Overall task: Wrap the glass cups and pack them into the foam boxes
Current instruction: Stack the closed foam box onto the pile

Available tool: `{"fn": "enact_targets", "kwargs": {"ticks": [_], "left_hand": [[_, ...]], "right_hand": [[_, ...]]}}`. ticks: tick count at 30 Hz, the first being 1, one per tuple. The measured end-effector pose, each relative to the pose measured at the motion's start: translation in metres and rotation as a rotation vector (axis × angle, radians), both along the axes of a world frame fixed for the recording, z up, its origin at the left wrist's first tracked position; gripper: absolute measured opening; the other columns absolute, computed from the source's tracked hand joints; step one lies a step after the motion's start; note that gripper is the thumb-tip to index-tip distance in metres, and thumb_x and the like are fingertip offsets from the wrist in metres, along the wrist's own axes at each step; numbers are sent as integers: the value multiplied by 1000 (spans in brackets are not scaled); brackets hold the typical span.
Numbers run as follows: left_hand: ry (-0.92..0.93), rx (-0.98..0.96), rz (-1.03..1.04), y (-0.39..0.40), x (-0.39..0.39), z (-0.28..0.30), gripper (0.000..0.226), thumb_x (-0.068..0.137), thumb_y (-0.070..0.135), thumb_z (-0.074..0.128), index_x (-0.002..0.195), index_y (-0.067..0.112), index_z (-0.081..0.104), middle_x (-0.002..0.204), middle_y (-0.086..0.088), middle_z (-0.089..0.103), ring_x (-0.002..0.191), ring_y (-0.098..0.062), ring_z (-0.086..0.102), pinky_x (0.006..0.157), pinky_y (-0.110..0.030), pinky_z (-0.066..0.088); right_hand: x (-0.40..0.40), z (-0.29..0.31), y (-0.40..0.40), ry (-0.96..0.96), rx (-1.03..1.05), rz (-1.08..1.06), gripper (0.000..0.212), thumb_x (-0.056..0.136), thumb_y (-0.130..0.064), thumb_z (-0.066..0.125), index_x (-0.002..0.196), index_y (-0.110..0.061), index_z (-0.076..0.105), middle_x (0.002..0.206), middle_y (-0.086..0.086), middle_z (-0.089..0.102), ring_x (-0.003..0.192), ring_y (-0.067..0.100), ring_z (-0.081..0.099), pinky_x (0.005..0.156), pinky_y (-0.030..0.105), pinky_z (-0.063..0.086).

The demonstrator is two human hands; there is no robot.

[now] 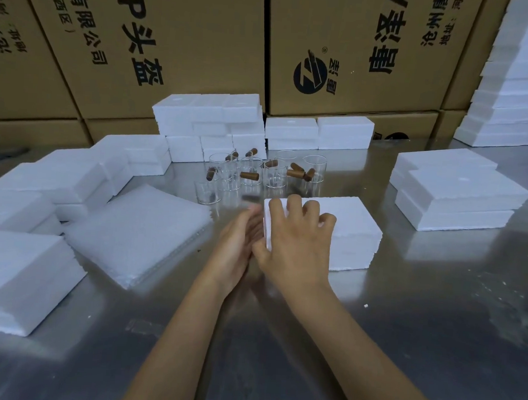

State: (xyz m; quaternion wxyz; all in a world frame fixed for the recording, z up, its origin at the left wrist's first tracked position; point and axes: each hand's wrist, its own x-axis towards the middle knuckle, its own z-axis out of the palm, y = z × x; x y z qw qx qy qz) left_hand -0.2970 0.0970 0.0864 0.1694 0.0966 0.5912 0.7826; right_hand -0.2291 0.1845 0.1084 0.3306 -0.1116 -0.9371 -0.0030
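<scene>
A closed white foam box (pixel 352 233) lies on the steel table (pixel 372 330) in front of me. My right hand (pixel 297 245) lies spread over its left top, fingers curled onto the lid. My left hand (pixel 238 244) is flat against the box's left end, fingers straight and slightly blurred. Behind the box stand several clear glass cups (pixel 252 176) with brown wooden handles. A stack of white foam wrap sheets (pixel 137 232) lies to the left.
Foam boxes are stacked at the left (pixel 20 271), along the back (pixel 212 122) and at the right (pixel 454 193). Large brown cartons (pixel 343 50) form a wall behind the table. A tall foam stack (pixel 516 91) rises at the far right.
</scene>
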Motion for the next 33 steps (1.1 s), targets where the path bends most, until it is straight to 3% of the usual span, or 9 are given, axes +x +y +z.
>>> {"fn": "enact_targets", "kwargs": {"ticks": [3, 5, 10, 13, 17, 25, 33], "left_hand": [[-18, -14, 22, -2, -3, -1, 41, 106, 29, 43, 139, 8, 54, 136, -6, 62, 124, -10, 59, 97, -21, 49], [-20, -8, 28, -3, -3, -2, 41, 105, 30, 43, 140, 10, 53, 136, -4, 59, 126, -12, 56, 108, -28, 42], [-26, 16, 24, -6, -4, -4, 32, 105, 28, 42, 132, 15, 55, 122, 3, 63, 110, -4, 59, 95, -23, 47], [-31, 27, 25, -9, -4, -5, 37, 106, 28, 41, 138, 12, 53, 131, -5, 60, 116, -11, 58, 99, -27, 45], [-35, 37, 29, -12, -1, -6, 38, 107, 28, 39, 138, 11, 53, 142, -10, 55, 133, -21, 50, 105, -30, 43], [-37, 78, 32, -15, 1, -7, 33, 107, 27, 41, 130, 10, 57, 140, -14, 57, 133, -24, 52, 98, -29, 48], [-43, 95, 24, -15, -1, -8, 28, 104, 27, 45, 120, 12, 63, 132, -11, 63, 128, -22, 56, 94, -27, 50]], "right_hand": [[-2, 0, 1, -24, -7, -55, 43, 74, -40, 61, 112, -22, 53, 112, 5, 52, 99, 30, 46, 83, 44, 32], [-2, 0, 5, -27, -26, -92, 45, 73, -39, 63, 113, -21, 53, 113, 6, 52, 99, 30, 46, 83, 44, 33], [1, 2, 22, -25, -80, -173, 46, 74, -36, 65, 115, -21, 52, 112, 5, 51, 101, 31, 45, 81, 42, 31], [3, 2, 34, -47, -114, -209, 55, 77, -44, 67, 124, -22, 48, 119, 5, 49, 108, 30, 43, 85, 44, 31], [10, 2, 40, -40, -115, -247, 57, 75, -38, 70, 124, -21, 47, 121, 6, 49, 110, 31, 44, 87, 44, 31], [27, 2, 81, -50, -146, -347, 60, 75, -34, 71, 126, -18, 44, 130, 7, 47, 116, 33, 41, 98, 46, 30], [49, -2, 131, -24, -249, -421, 57, 80, -22, 69, 131, -17, 44, 134, 4, 47, 132, 28, 37, 113, 65, 15]]}}
